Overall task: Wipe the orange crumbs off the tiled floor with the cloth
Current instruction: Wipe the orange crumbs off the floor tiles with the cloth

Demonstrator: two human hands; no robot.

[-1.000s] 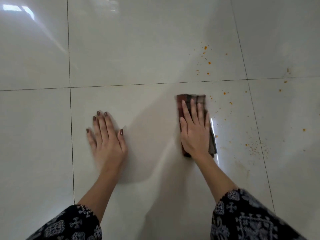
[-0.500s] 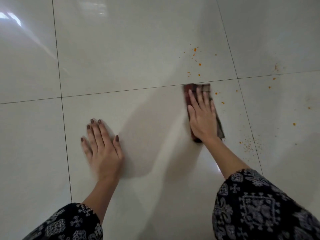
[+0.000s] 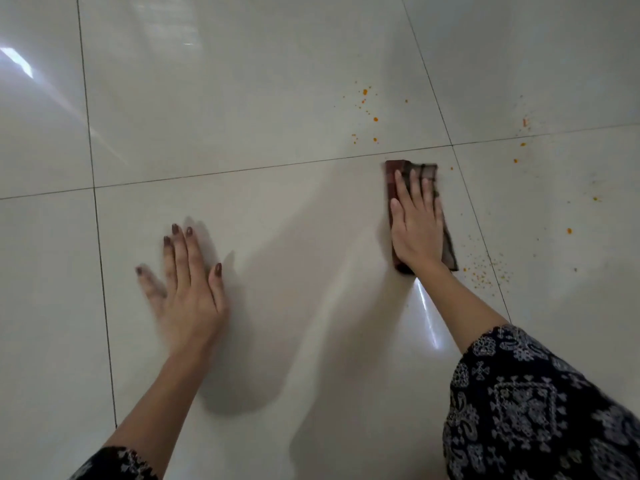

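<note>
A folded dark red checked cloth (image 3: pixel 393 178) lies flat on the glossy white tiled floor (image 3: pixel 263 98), just below a grout line. My right hand (image 3: pixel 417 226) presses flat on top of the cloth, fingers spread forward. My left hand (image 3: pixel 188 289) rests flat on the tile to the left, fingers apart, holding nothing. Orange crumbs (image 3: pixel 370 116) are scattered on the tile beyond the cloth. A finer patch of orange crumbs (image 3: pixel 483 270) lies right of the cloth's near end, and more orange specks (image 3: pixel 569 231) dot the tile at the right.
Dark grout lines (image 3: pixel 242 171) cross the floor. My patterned black-and-white sleeves (image 3: pixel 540 410) fill the lower right and lower left corners. A bright window reflection (image 3: pixel 17 64) shows at the upper left.
My right hand has slid the cloth forward and to the right, up near the grout line. The specks that lay beside the cloth's far end are mostly gone. My left hand stays planted.
</note>
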